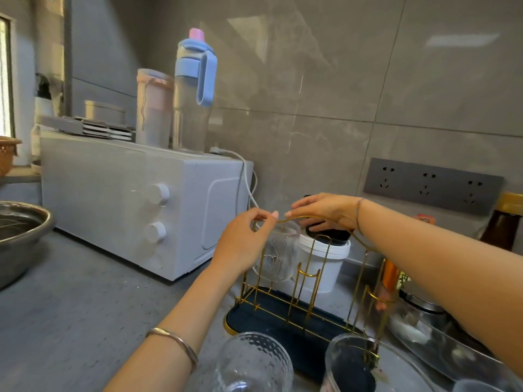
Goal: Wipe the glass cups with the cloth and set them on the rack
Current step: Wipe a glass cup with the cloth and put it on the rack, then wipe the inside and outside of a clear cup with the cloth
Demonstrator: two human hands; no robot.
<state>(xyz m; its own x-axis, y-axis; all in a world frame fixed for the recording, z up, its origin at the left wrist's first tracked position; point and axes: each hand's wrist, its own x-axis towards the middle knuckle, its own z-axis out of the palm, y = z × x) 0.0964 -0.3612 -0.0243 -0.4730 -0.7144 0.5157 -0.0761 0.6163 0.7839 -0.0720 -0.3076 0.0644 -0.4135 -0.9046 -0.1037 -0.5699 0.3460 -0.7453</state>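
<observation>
Holding the rack point(308, 274) by its top handle point(297, 218), both grips up there. Left grip point(243, 241): fingers curled, thumb and forefinger pinching the wire at the handle's left end. Right grip point(325, 210): palm down, fingers near straight, laid along the arch. We can't tell if the thumb hooks under. Neither has a cup, and no cloth is in view.

Our read: two grips on the handle means we're squaring or shifting the rack, not loading it. The frame is tall, thin wire, so holding it at the top is the obvious way to keep it level.

Cups:
- Ribbed cup point(278, 258) hangs on the far-left peg, just under the left grip. It looks mouth-down, so drips land in the dark tray point(283, 321).
- Two more, left cup point(254, 363) and right cup point(353, 366), stand mouth-up on the bench point(70, 292), just in front of the tray. Neither is racked.

We count one of three racked. The rack sits right of the microwave point(127, 207), with a white tub point(322, 264) just behind.

Risks: tilting the frame could slide the ribbed cup off its peg. Pulling it toward us could knock the front cups.
</observation>
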